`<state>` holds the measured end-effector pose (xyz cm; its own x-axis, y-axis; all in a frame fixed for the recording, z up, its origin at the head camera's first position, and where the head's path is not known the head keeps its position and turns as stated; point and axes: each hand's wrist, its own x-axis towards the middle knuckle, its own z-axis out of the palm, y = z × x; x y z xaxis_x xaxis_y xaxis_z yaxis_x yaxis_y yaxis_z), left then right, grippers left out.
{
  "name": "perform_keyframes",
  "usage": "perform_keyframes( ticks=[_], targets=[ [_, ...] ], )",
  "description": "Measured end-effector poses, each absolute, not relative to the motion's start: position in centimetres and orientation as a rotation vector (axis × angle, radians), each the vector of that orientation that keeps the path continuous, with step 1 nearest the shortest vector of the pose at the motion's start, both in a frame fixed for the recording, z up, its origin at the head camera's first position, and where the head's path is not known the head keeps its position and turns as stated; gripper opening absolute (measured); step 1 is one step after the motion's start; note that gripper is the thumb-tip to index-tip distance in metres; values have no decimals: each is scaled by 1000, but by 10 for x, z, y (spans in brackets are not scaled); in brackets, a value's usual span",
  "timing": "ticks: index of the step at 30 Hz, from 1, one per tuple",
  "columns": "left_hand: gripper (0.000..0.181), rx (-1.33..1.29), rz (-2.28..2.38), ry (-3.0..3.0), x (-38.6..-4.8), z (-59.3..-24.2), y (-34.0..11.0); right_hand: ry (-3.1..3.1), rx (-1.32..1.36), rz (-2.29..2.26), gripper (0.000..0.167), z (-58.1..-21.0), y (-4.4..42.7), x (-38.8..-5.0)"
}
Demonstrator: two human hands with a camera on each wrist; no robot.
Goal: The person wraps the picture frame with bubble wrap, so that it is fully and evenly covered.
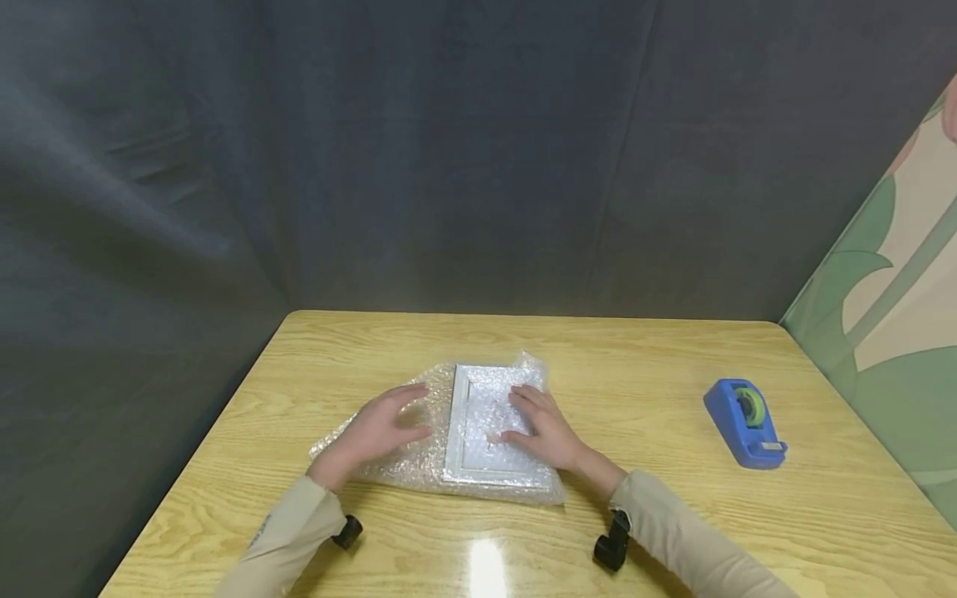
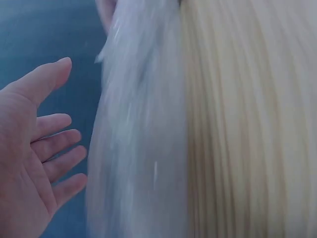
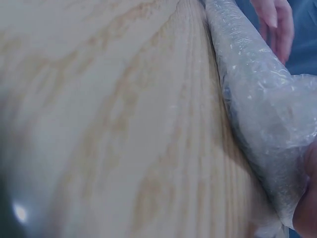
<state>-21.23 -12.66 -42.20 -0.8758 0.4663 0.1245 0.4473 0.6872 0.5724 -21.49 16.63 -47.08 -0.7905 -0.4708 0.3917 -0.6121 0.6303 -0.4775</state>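
Note:
A silver-white picture frame (image 1: pixel 458 432) lies flat on a sheet of bubble wrap (image 1: pixel 437 380). Part of the wrap is folded over the frame from the right, while its left border looks uncovered. My right hand (image 1: pixel 552 433) rests on the covered part with fingers spread. On the other side, my left hand (image 1: pixel 377 430) is over the loose left part of the wrap, thumb apart from the fingers. The left wrist view shows that hand (image 2: pixel 29 158) beside the blurred wrap (image 2: pixel 141 129), holding nothing. Only an edge of my right hand (image 3: pixel 306 198) appears in the right wrist view.
A blue tape dispenser (image 1: pixel 740 428) with a greenish roll stands at the right of the wooden table (image 1: pixel 635 374). Dark cloth (image 1: pixel 463 166) hangs behind and to the left. A wall with a leaf pattern (image 1: pixel 890 291) borders the right side.

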Motion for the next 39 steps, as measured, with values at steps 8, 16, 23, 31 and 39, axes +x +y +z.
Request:
perform_keyframes(
  ticks=[8,16,23,31,39],
  targets=[
    [62,479,974,2883,-199,-424,-204,-2627,881,913,64,-471,167,-215],
    [64,338,1013,2804,-190,-435,-246,-2600,894,887,63,-473,166,-215],
    [53,322,1178,2630,-195,-443,-260,-2617,884,904,63,-472,166,-215],
    [39,310,1316,2409,-198,-447,-265,-2652,876,917,64,-470,165,-213],
    [29,287,1513,2326,-199,-441,-266,-2652,868,901,64,-470,166,-213]
  ],
)
